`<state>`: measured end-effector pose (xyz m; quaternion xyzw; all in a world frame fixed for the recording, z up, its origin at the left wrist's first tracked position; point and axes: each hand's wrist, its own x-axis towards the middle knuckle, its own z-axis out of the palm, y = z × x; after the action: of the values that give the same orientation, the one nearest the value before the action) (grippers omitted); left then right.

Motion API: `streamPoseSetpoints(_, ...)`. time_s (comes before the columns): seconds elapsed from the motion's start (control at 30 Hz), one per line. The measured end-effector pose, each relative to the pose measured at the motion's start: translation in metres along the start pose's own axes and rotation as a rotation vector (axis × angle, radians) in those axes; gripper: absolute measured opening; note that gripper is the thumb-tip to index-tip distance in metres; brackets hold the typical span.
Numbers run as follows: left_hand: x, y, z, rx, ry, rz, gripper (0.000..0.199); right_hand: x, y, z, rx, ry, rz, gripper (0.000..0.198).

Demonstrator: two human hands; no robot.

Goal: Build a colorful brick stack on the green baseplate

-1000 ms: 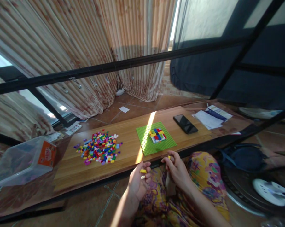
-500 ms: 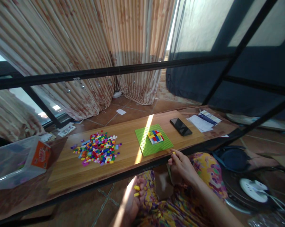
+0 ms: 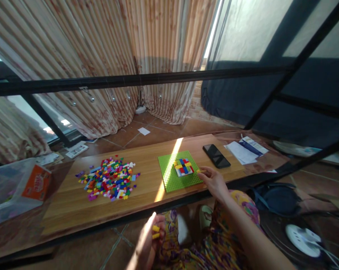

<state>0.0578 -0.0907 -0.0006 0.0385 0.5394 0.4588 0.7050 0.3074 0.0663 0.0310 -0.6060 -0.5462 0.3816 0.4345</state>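
Observation:
My right hand (image 3: 213, 182) pinches a small yellow brick (image 3: 199, 171) over the right edge of the green baseplate (image 3: 168, 182). Near its fingertips, a low square build of red, blue, yellow and white bricks (image 3: 183, 167) sits on the plate. In front of the table's near edge, my left hand (image 3: 151, 238) is held low with its fingers curled around yellow bricks (image 3: 156, 228); at least two of them show. A band of sunlight crosses the left part of the plate.
A heap of loose mixed bricks (image 3: 110, 178) lies on the left of the wooden table (image 3: 71, 213). A black phone (image 3: 216, 155) and papers (image 3: 242, 152) lie to the right. A clear plastic box (image 3: 14, 187) stands at far left. A dark rail (image 3: 102, 81) runs behind.
My right hand has moved forward from the table's near edge to the right edge of the baseplate, carrying the yellow brick. My left hand still holds its yellow bricks. The view has shifted slightly.

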Motion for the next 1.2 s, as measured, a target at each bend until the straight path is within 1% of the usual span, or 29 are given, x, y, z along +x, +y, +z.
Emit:
streamPoseSetpoints(0.1, -0.002, 0.001, 0.017, -0.004, -0.024, 0.044, 0.036, 0.012, 0.005, -0.002, 0.021, 0.012, -0.012, 0.04)
streamPoseSetpoints(0.2, -0.003, 0.003, 0.028, 0.018, -0.045, 0.031, 0.034, 0.024, 0.008, 0.0, 0.04, 0.01, -0.039, 0.037)
streamPoseSetpoints(0.3, -0.004, 0.006, 0.031, 0.055, -0.022, 0.034, 0.035, 0.036, 0.011, 0.002, 0.067, -0.012, -0.075, 0.031)
streamPoseSetpoints(0.4, 0.0, 0.009, 0.029, 0.107, -0.003, 0.094, 0.042, 0.051, 0.011, 0.004, 0.011, -0.04, -0.118, 0.024)
streamPoseSetpoints(0.53, 0.008, 0.021, 0.024, 0.3, 0.002, 0.246, 0.057, 0.074, 0.004, 0.007, -0.112, -0.06, -0.208, 0.017)
streamPoseSetpoints(0.63, 0.014, 0.036, 0.022, 0.439, 0.011, 0.34, 0.059, 0.088, 0.004, 0.015, -0.112, -0.086, -0.24, 0.014)
streamPoseSetpoints(0.8, 0.024, 0.063, 0.025, 0.519, 0.09, 0.475, 0.049, 0.095, 0.017, 0.028, -0.091, -0.118, -0.251, 0.014)
streamPoseSetpoints(0.9, 0.035, 0.077, 0.029, 0.693, 0.163, 0.625, 0.035, 0.095, 0.022, 0.03, -0.112, -0.124, -0.248, 0.015)
streamPoseSetpoints(0.97, 0.042, 0.085, 0.034, 0.876, 0.216, 0.755, 0.026, 0.095, 0.02, 0.028, -0.164, -0.15, -0.27, 0.016)
streamPoseSetpoints(1.03, 0.05, 0.09, 0.039, 1.032, 0.245, 0.859, 0.023, 0.095, 0.015, 0.024, -0.243, -0.19, -0.316, 0.017)
streamPoseSetpoints(1.13, 0.062, 0.092, 0.043, 1.159, 0.247, 0.972, 0.025, 0.095, 0.006, 0.014, -0.335, -0.242, -0.389, 0.02)
streamPoseSetpoints(1.2, 0.07, 0.089, 0.043, 1.214, 0.27, 1.041, 0.026, 0.094, 0.002, 0.008, -0.363, -0.268, -0.411, 0.021)
